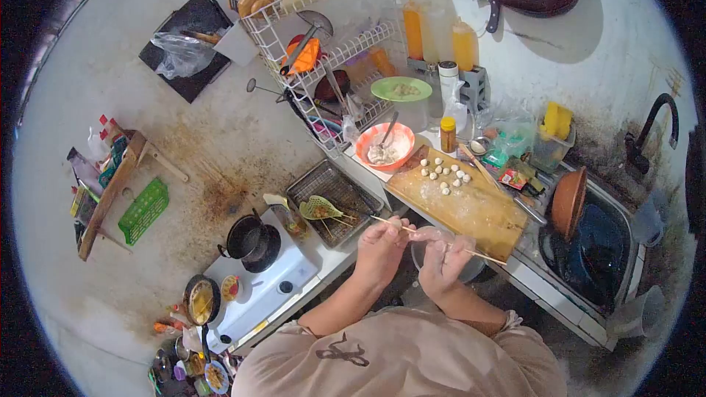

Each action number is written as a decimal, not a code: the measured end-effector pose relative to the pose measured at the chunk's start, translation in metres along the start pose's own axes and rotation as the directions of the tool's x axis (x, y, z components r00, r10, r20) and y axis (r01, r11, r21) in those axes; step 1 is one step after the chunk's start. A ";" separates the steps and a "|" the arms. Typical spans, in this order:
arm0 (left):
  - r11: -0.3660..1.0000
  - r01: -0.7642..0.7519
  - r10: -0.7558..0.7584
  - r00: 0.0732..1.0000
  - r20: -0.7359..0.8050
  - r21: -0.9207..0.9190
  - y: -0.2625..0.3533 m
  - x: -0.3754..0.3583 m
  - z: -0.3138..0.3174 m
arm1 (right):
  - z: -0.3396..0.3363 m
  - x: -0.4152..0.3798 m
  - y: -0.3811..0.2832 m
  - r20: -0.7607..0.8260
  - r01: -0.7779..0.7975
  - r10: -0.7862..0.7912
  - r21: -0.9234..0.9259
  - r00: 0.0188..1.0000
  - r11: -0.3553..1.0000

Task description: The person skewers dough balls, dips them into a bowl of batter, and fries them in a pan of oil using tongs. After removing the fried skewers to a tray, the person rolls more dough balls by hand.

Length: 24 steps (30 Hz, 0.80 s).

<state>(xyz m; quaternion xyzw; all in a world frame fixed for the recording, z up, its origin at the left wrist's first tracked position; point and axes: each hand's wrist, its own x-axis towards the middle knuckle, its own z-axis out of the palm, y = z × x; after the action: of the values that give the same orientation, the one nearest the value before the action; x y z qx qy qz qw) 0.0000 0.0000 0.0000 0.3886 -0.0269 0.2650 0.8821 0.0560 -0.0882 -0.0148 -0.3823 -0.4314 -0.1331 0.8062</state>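
A thin wooden skewer [485,256] is held level in front of my body, one end past each hand. My left hand [381,246] pinches it near its left end, fingers closed. My right hand [444,265] has its fingers closed around it farther right. Between the hands a pale pinkish, soft-looking piece [429,234] lies along the skewer; I cannot make out what it is. Just beyond, a wooden board [471,209] dusted with white powder carries several small white dough balls [446,174]. Below my hands is a partly hidden clear bowl [471,270].
An orange-rimmed bowl [360,148] with a spoon in white mixture stands behind the board. On the right are a sink [625,272] and a clay bowl [568,202]. To the left are a wire tray [323,176] with a green strainer [318,208], and a stove [294,265] with a black pan [246,237].
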 end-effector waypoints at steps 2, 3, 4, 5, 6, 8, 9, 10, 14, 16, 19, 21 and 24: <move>1.000 -0.005 0.005 1.000 -0.021 0.028 0.002 0.002 -0.007 | 0.006 0.000 0.003 0.004 -0.003 0.003 -0.027 1.000 1.000; 1.000 0.009 -0.008 0.999 -0.047 0.022 -0.009 0.002 0.003 | -0.007 0.001 -0.001 -0.005 -0.048 0.048 -0.012 0.999 0.999; 0.999 0.005 -0.003 0.999 -0.048 0.034 -0.010 0.007 0.005 | -0.007 0.001 0.006 -0.019 -0.061 0.062 0.019 0.998 0.998; 0.999 0.006 -0.003 0.999 -0.051 0.054 -0.008 0.011 0.004 | -0.005 0.002 0.011 -0.039 -0.077 0.079 0.053 0.996 0.996; 0.999 0.006 -0.003 0.998 -0.066 0.052 -0.008 0.018 0.002 | -0.003 0.006 0.014 -0.049 -0.094 0.095 0.038 0.994 0.995; 0.999 0.007 -0.003 0.995 -0.102 0.040 -0.008 0.032 -0.005 | 0.000 0.017 0.016 -0.065 -0.133 0.133 0.005 0.989 0.991; 1.000 -0.006 0.009 0.993 -0.117 0.027 -0.004 0.039 -0.010 | 0.000 0.019 0.021 -0.038 -0.113 0.112 0.000 0.993 0.994; 1.000 -0.023 0.025 0.991 -0.129 0.012 0.002 0.050 -0.017 | -0.002 0.022 0.029 -0.007 -0.087 0.087 -0.005 0.996 0.996; 0.991 -0.101 0.120 0.955 -0.270 0.082 0.031 0.096 -0.046 | -0.001 0.044 0.049 0.128 -0.303 0.312 -0.088 0.941 0.949; 0.999 -0.017 0.028 0.972 -0.231 0.049 0.036 0.114 -0.047 | 0.009 0.055 0.073 0.216 -0.111 0.203 -0.373 0.955 0.921; 0.968 0.250 -0.247 0.963 -0.104 0.018 0.032 0.129 -0.054 | 0.034 0.074 0.102 0.424 0.117 0.145 -0.532 0.894 0.839; 0.963 0.266 -0.259 0.955 -0.142 0.036 0.037 0.144 -0.064 | 0.042 0.085 0.120 0.553 0.218 0.209 -0.607 0.807 0.764; 0.994 0.106 -0.109 0.975 -0.191 -0.024 0.046 0.177 -0.107 | 0.045 0.111 0.138 0.665 0.328 0.241 -0.610 0.707 0.721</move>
<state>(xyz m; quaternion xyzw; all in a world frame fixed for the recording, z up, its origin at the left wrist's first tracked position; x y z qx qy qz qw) 0.1130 0.1795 0.0010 0.3562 0.0777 0.2529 0.8962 0.1707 0.0504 0.0198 -0.6634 -0.6330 -0.1479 0.3707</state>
